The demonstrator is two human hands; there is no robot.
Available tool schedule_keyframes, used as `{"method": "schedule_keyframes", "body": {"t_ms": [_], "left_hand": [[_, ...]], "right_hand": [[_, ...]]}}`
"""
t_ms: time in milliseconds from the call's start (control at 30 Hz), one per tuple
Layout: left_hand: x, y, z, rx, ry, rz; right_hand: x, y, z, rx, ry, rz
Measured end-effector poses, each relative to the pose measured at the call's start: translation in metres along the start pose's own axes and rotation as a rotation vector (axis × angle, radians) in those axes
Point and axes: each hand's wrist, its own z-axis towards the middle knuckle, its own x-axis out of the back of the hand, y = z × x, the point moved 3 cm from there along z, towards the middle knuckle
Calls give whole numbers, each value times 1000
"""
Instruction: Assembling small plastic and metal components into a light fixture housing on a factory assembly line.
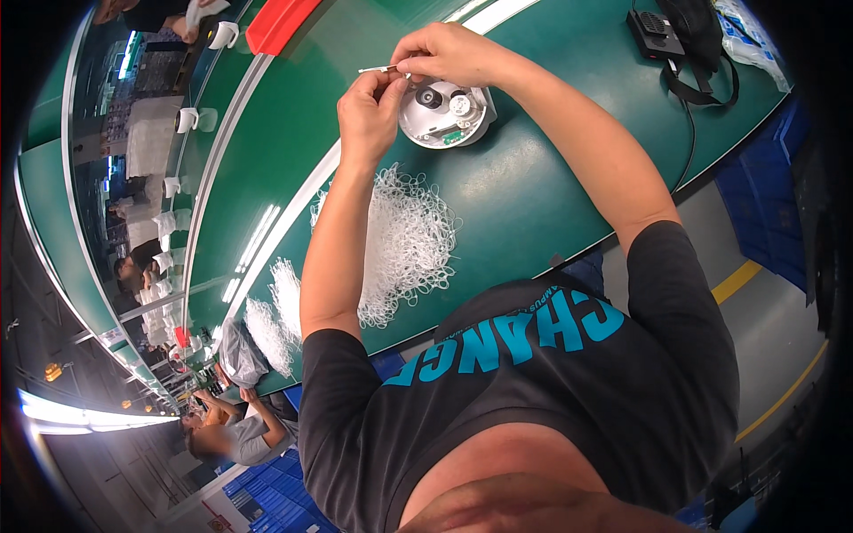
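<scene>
A round white camera-like housing (487, 114) rests on the green table, its inside showing a black lens (429, 97), a white round part and a small green circuit board (454, 138). At its far left edge my left hand (366, 114) and my right hand (442, 53) meet, fingertips pinched together. A thin white strip-like piece (377, 69) sticks out leftward from between the fingers; its kind is too small to tell. The fingers of both hands are closed on it, and its other end is hidden. Close by my left forearm lies a heap of white looped cords (404, 240).
Smaller heaps of white cords (267, 333) and a grey plastic bag (242, 354) lie farther left. A green conveyor belt (302, 107) with a red bin (277, 27) runs beyond the table. A black radio-like box (653, 35) with a strap sits right. Co-workers (240, 435) work at left.
</scene>
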Motion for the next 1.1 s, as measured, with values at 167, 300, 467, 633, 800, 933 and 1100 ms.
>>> {"method": "schedule_keyframes", "body": {"t_ms": [167, 300, 467, 633, 800, 933, 1100], "left_hand": [[-2, 0, 2, 7, -12, 24], [1, 12, 1, -45, 13, 178], [-1, 20, 0, -173, 4, 342], [-1, 17, -10, -241, -17, 513], [-1, 17, -13, -311, -40, 574], [2, 18, -15, -297, 21, 499], [2, 18, -15, -346, 55, 536]], "right_hand": [[0, 2, 1, 67, 50, -72], [-1, 0, 1, -60, 69, -92], [-8, 23, 5, -219, 113, 395], [-6, 29, 4, -279, 76, 526], [-8, 24, 1, -123, -40, 199], [-8, 10, -7, 32, -101, -116], [-5, -3, -14, 93, -144, -253]]}}
